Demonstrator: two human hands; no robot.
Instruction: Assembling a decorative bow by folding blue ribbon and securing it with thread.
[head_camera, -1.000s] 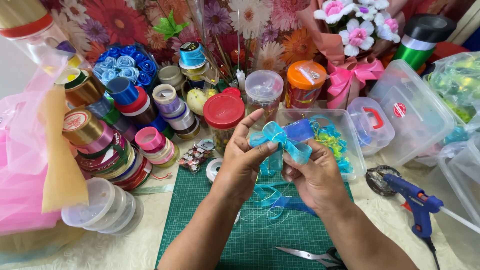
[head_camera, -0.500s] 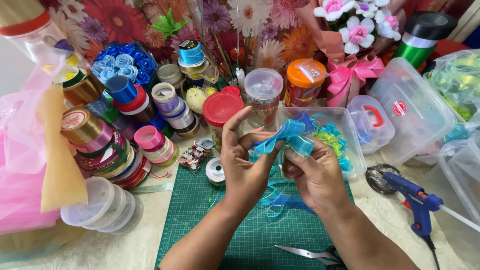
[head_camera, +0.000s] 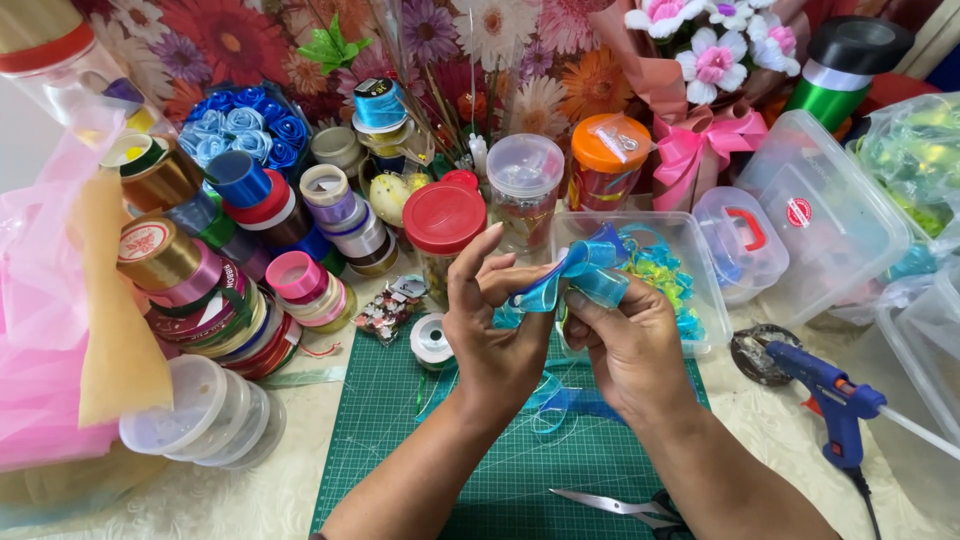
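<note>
At the near edge, scissors (head_camera: 620, 507) are laid on the green cutting mat (head_camera: 400, 440) that covers the surface. Above the mat, a translucent blue ribbon (head_camera: 580, 272) is held up between both hands: the left hand (head_camera: 495, 340) is closed on its lower left end with thumb and fingers pinched, and the right hand (head_camera: 630, 345) is closed on the folded loops from below. The ribbon's long axis is seen running from lower left to upper right, its loops pointing up and away, with loose tails hanging toward the mat. A blue glue gun (head_camera: 835, 400) is lying to the right. Behind the hands, a clear box (head_camera: 700, 300), a red-lidded jar (head_camera: 443, 222) and stacked ribbon spools (head_camera: 200, 290) are ranged.
</note>
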